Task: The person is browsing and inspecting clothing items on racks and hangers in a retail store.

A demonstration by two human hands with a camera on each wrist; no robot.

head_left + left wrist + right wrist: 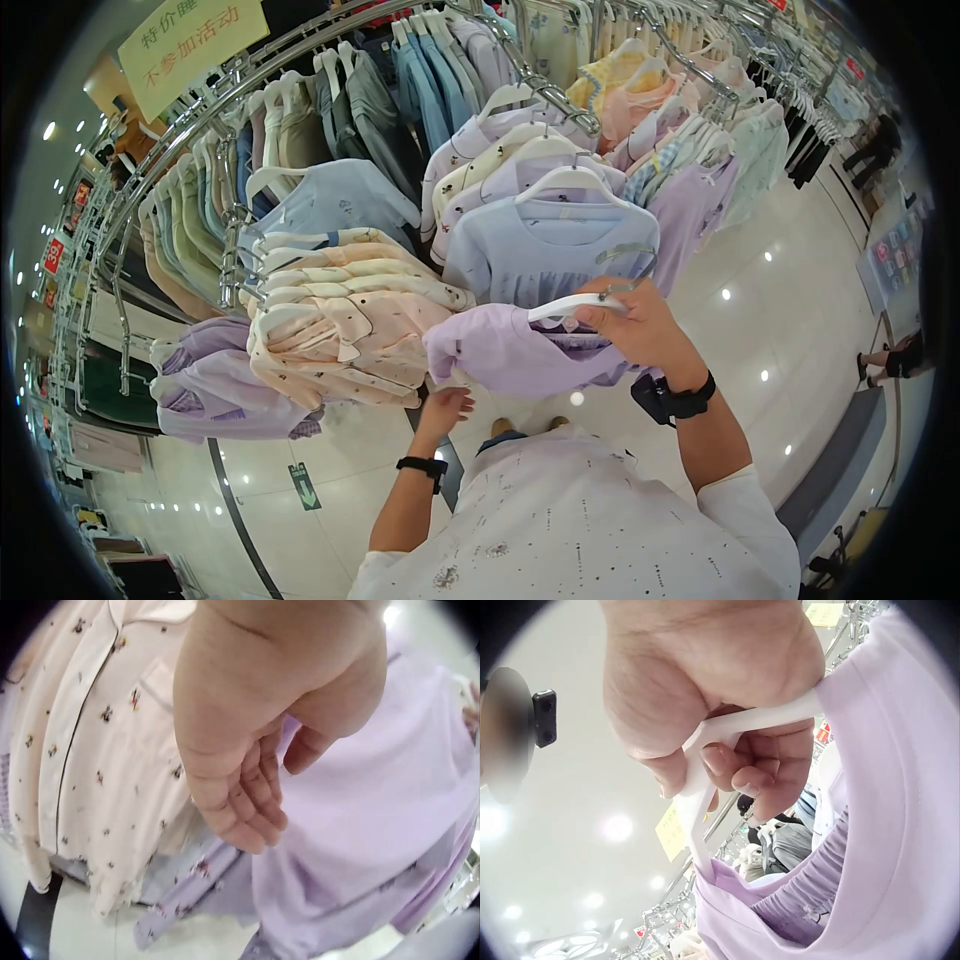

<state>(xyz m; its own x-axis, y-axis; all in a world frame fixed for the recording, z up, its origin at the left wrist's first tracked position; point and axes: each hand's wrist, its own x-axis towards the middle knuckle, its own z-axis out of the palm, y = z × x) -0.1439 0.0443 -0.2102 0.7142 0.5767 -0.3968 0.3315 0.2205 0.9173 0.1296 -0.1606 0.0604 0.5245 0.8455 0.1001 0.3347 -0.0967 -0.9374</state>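
My right hand [640, 325] grips a white clothes hanger [761, 718] near its middle, fingers and thumb curled round it. From the hanger hangs a lavender top [490, 350], its round neckline and a gathered purple piece inside showing in the right wrist view. My left hand [442, 412] hangs low beside the top's sleeve, fingers loosely curled and thumb apart, holding nothing. In the left wrist view that hand [262, 727] overlaps the lavender cloth [375, 802], with peach printed pajama shirts [112, 757] to its left.
A light blue top [560, 240] hangs at the front of a rack arm just beyond my right hand. Peach shirts [340, 335] and lavender garments [220, 385] hang on the left. A metal rail [300, 55] curves behind, below a yellow sign [190, 50]. Glossy tile floor [740, 300] lies right.
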